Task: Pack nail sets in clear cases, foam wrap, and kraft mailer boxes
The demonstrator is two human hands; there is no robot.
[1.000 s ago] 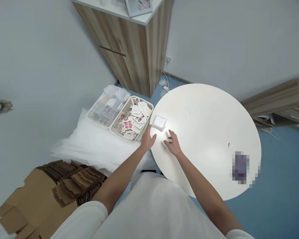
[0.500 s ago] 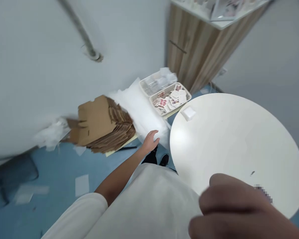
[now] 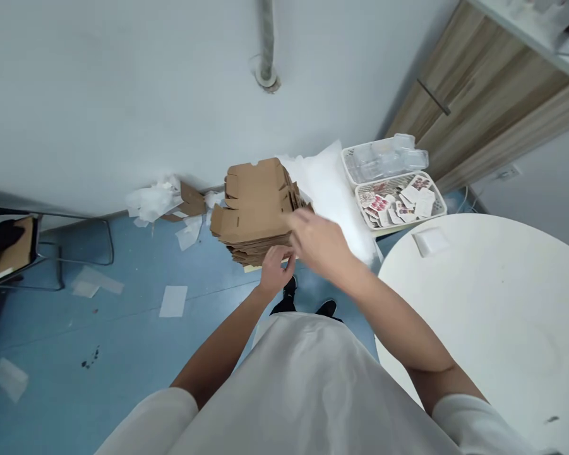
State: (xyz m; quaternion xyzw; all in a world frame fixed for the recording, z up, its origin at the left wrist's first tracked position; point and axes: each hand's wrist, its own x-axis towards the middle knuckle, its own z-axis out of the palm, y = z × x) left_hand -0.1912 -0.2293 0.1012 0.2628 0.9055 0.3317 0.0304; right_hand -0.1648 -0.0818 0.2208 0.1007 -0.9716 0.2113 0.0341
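A stack of flat brown cardboard box blanks [image 3: 258,205] lies low by the wall, with its top sheet's flaps and slots showing. At its near right corner my left hand [image 3: 275,270] has its fingers curled and thumb drawn in; whatever is between the fingertips is hidden. Just right of it and slightly higher, my right hand [image 3: 321,243] reaches over the stack's right edge. Its fingers are bent and smeared by motion, so their grip does not show.
White foam sheeting [image 3: 334,196] lies right of the stack, beside a basket of printed cards [image 3: 400,202] and a basket of clear plastic cases [image 3: 383,161]. A round white table [image 3: 492,303] stands at right, a small white packet [image 3: 431,241] on it. A metal-legged chair [image 3: 76,253] is at left.
The view has swung left, bringing the cardboard stack to the centre. My right hand has moved from over the table to the stack, and my left hand has come to the stack's corner.
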